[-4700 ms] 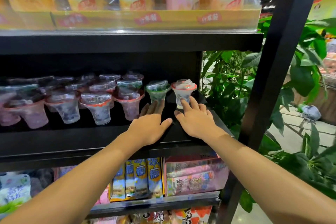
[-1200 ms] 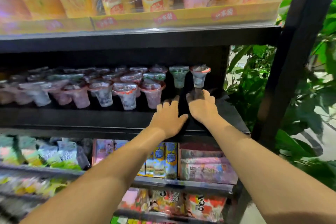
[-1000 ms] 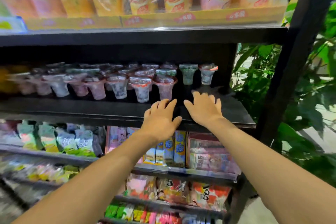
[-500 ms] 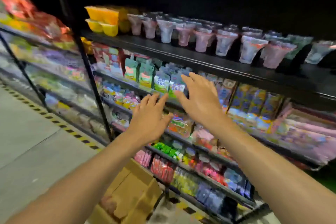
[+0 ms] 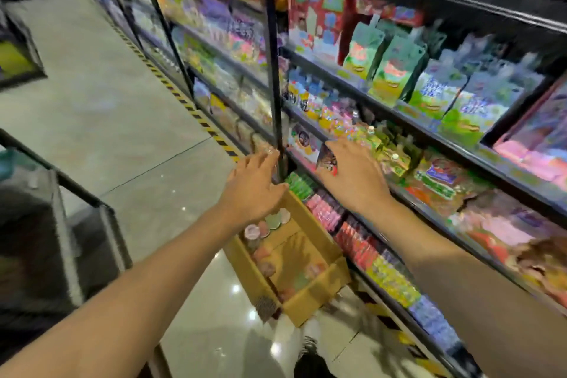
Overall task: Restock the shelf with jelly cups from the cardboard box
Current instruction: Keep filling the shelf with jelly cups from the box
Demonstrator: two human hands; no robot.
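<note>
Whereas they earlier rested on the shelf, both hands (image 5: 302, 181) now hover empty, fingers spread, seemingly above the cardboard box (image 5: 310, 301).

A grey, glossy floor (image 5: 116, 107) fills the left and lower part of the frame, with a yellow-and-black striped line (image 5: 184, 101) running along the foot of the shelving. An open cardboard box (image 5: 310, 294) sits on the floor at lower centre, just beside the bottom shelves, with jelly cups (image 5: 267, 225) inside it. The black shelf unit (image 5: 273, 49) runs diagonally from upper left to lower right; its tiers carry green and blue pouches (image 5: 392, 74) at upper right, small bright packets (image 5: 334, 120) mid-frame and pink and red packs (image 5: 346, 230) low down. Much is blurred.
</note>
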